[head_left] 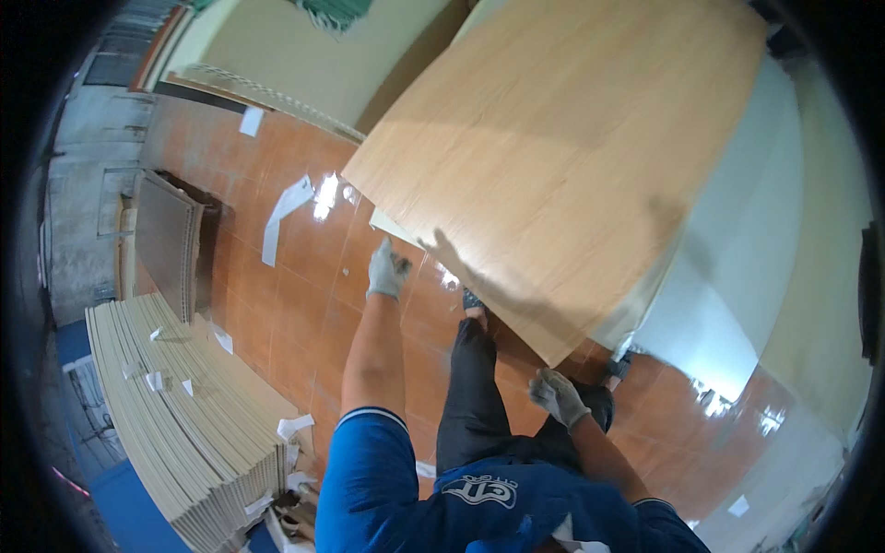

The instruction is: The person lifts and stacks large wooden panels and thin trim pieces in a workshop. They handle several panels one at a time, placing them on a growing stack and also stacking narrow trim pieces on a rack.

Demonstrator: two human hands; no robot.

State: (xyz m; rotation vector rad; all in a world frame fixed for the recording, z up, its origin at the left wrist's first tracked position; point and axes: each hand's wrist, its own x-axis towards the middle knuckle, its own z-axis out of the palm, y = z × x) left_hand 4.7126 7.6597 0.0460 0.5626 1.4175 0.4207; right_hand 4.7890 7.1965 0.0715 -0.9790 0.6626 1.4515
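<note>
A large wood-grain board [572,166] extends from the far side toward me, its near corner above the floor by my feet. My left hand [387,269], in a pale glove with a grey palm, is raised left of the board's near edge. It is apart from the board and holds nothing; one finger points up and the others bend loosely. Just below the near corner is my gloved right hand [558,396], its fingers loosely bent and nothing seen in them. Whether its fingertips touch the corner is hard to tell. Shadows fall across the board's surface.
A pale sheet [728,286] lies beside and under the board at right. At lower left stands a stack of thin boards [184,415] with white scraps on top. Behind it are brown panels [166,240]. Paper strips [284,217] lie on the tiled floor [304,295].
</note>
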